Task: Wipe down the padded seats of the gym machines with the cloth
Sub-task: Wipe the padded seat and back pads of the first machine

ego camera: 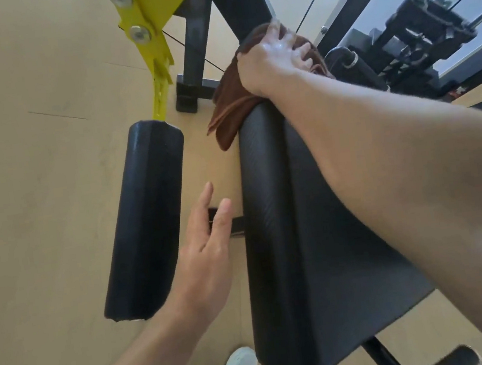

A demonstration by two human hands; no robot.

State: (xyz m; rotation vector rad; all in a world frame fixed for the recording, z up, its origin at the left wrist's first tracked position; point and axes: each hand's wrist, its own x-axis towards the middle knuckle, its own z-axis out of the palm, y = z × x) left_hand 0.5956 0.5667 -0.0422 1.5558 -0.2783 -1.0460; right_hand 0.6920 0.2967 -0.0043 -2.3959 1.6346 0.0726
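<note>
Your right hand (pixel 273 55) presses the brown cloth (pixel 231 108) onto the far end of the black padded seat (pixel 311 234), fingers curled over it. Your left hand (pixel 206 257) hovers beside the foam roller pad (pixel 147 222), fingers relaxed, holding nothing.

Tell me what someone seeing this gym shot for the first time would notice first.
Probably the right hand pressing a brown cloth onto the far end of the long black padded seat running up the middle. To the left, a bright yellow bracket carries a black roller pad, and the open left hand hovers between pad and seat.
</note>
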